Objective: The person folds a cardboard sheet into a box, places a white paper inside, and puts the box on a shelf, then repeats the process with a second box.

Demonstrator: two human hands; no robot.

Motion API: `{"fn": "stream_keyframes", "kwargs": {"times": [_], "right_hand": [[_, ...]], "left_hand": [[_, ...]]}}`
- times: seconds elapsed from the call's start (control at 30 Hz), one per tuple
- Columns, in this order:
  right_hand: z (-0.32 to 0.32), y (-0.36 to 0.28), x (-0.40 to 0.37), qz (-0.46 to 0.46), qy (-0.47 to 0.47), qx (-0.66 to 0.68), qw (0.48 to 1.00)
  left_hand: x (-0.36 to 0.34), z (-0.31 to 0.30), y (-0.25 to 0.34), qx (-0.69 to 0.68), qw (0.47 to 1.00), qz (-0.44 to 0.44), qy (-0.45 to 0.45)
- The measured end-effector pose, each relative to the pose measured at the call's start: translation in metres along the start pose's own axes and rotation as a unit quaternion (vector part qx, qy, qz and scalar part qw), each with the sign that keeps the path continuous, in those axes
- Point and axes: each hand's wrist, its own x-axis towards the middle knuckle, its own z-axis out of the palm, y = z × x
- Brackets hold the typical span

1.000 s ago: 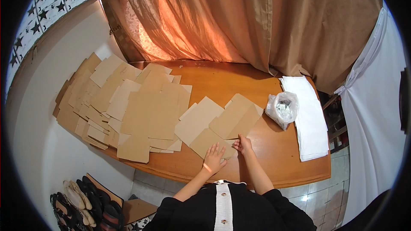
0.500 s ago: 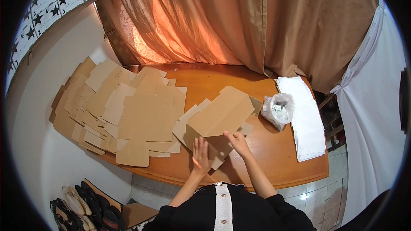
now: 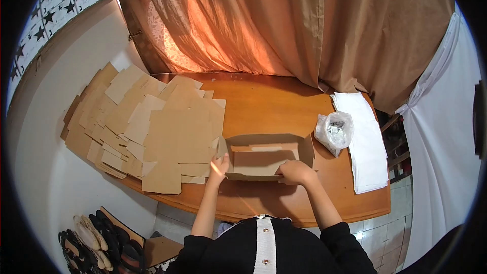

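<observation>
A brown cardboard box (image 3: 266, 158) sits on the wooden table in front of me, its walls raised and its inside facing up. At the near left corner, my left hand (image 3: 219, 166) holds the left wall. My right hand (image 3: 297, 171) grips the near wall, right of its middle, with the fingers curled over the rim. To the left lie flat cardboard blanks (image 3: 175, 137), overlapping in a broad pile close to the box.
Right of the box stands a clear plastic bag (image 3: 335, 132) with small pieces inside. Beyond it lies a stack of white sheets (image 3: 366, 147) along the right edge of the table (image 3: 274, 96). Curtains (image 3: 264, 25) hang behind. Shoes (image 3: 104, 241) are on the floor at left.
The cardboard went from being tilted with its outside showing to an upright, open-topped box lower on the table. My left hand moved to its left wall and my right hand took the near wall.
</observation>
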Motion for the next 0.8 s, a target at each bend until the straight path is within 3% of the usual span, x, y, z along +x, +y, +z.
{"fn": "stream_keyframes", "kwargs": {"times": [0.07, 0.1, 0.13, 0.2, 0.27, 0.3, 0.33, 0.4, 0.43, 0.57, 0.6, 0.63, 0.67, 0.73, 0.8], "right_hand": [[-0.024, -0.004, -0.011, -0.012, -0.032, -0.011, 0.999], [-0.031, -0.004, -0.007, 0.040, -0.113, -0.010, 0.993], [-0.024, 0.004, -0.010, 0.045, -0.112, -0.010, 0.993], [-0.003, 0.030, -0.013, 0.040, 0.083, -0.029, 0.995], [0.007, 0.041, -0.010, 0.084, 0.062, -0.009, 0.995], [0.021, 0.047, -0.008, 0.099, 0.129, -0.017, 0.987], [0.033, 0.049, -0.006, 0.115, 0.196, -0.024, 0.974], [0.053, 0.056, 0.000, 0.127, 0.180, -0.004, 0.976], [0.064, 0.055, 0.003, 0.149, 0.214, -0.041, 0.965], [0.076, 0.047, 0.016, 0.193, 0.272, -0.059, 0.941], [0.076, 0.044, 0.018, 0.207, 0.277, -0.047, 0.937], [0.077, 0.042, 0.018, 0.207, 0.275, -0.046, 0.938], [0.076, 0.042, 0.018, 0.203, 0.277, -0.038, 0.938], [0.073, 0.036, 0.017, 0.199, 0.278, -0.031, 0.939], [0.066, 0.029, 0.010, 0.184, 0.302, 0.046, 0.934]], "left_hand": [[0.003, 0.007, 0.007, 0.008, 0.992, 0.022, -0.122], [0.004, 0.013, 0.005, -0.013, 0.990, 0.058, -0.131], [0.003, 0.015, 0.003, -0.015, 0.989, 0.059, -0.135], [0.000, 0.018, 0.001, 0.008, 0.982, 0.002, -0.187], [0.002, 0.027, -0.029, -0.005, 0.982, -0.031, -0.184], [0.004, 0.030, -0.040, -0.016, 0.981, -0.063, -0.183], [0.002, 0.029, -0.027, -0.016, 0.981, -0.062, -0.184], [-0.007, 0.030, 0.000, -0.084, 0.979, -0.141, -0.120], [-0.009, 0.035, 0.005, -0.084, 0.979, -0.140, -0.121], [-0.019, 0.047, 0.023, -0.048, 0.982, 0.172, -0.065], [-0.026, 0.046, 0.039, -0.046, 0.982, 0.170, -0.066], [-0.034, 0.042, 0.065, 0.185, 0.955, 0.187, -0.138], [-0.038, 0.039, 0.078, 0.403, 0.872, 0.192, -0.201], [-0.027, 0.049, 0.055, 0.383, 0.883, 0.218, -0.163], [-0.013, 0.054, 0.050, 0.397, 0.889, 0.158, -0.162]]}}
